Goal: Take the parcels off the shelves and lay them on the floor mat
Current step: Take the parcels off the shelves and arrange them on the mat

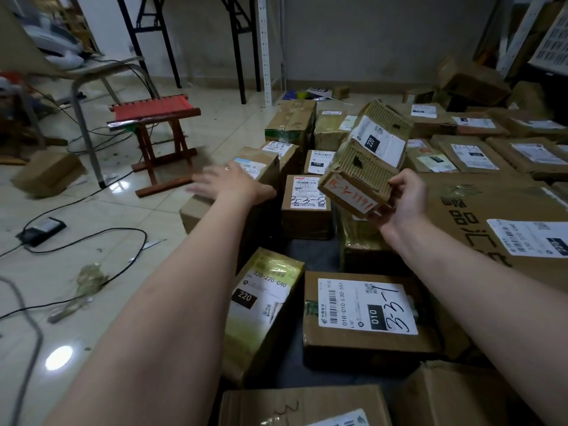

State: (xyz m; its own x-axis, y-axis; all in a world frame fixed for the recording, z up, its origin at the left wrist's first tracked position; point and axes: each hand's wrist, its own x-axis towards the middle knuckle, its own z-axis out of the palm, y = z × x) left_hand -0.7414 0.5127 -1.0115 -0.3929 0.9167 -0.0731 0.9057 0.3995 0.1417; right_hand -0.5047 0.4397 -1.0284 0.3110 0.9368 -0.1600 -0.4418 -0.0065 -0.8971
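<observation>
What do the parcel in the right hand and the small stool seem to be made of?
Parcel: probably brown corrugated cardboard, matte; ribbed surface, torn holes. Stool: apparently reddish, glossy wooden legs; seat of red straps, perhaps fabric.

The right hand (402, 201) holds a small box (365, 161) up over many boxes. The left hand (229, 181) reaches out flat.

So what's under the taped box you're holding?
The taped brown cardboard parcel in the right hand hangs over a shiny tape-wrapped box on the dark floor mat; that box's top is mostly hidden.
</observation>
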